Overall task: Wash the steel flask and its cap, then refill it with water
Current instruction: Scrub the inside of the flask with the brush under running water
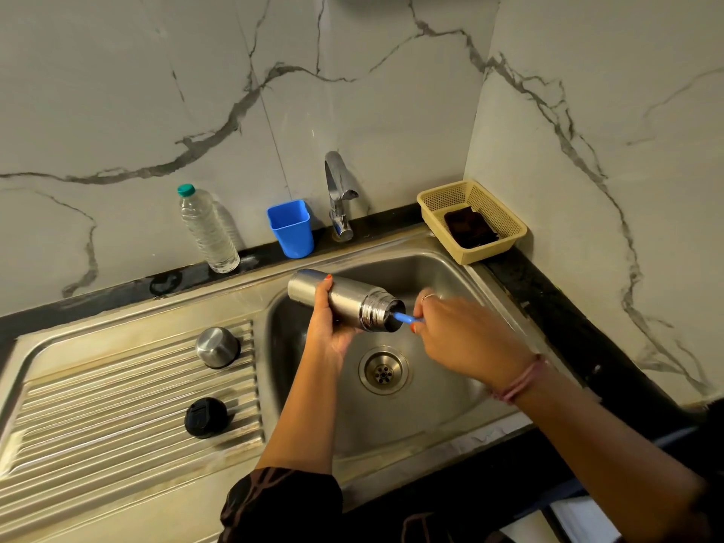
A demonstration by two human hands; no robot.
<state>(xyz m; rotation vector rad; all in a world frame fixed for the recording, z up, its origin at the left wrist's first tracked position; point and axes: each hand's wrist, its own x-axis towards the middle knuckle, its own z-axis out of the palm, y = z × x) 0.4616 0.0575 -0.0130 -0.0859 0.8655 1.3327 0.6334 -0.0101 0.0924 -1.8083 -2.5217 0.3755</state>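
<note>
Your left hand (327,327) grips the steel flask (344,299) over the sink (450,425); your right hand (466,339) pinches a blue brush handle (403,317) entering its mouth

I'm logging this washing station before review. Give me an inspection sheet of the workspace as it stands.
Surface: steel sink with ribbed drainboard.
Job's things: steel flask tilted over the basin, blue brush handle in its mouth; steel cap and black lid on the drainboard.
Clutter: water bottle, blue cup, basket holding a dark scrub pad.
Grippers: left hand grips the flask; right hand pinches the handle.
Cables: nothing seen.
Surroundings: tap, no water seen running; marble-patterned walls.
</note>
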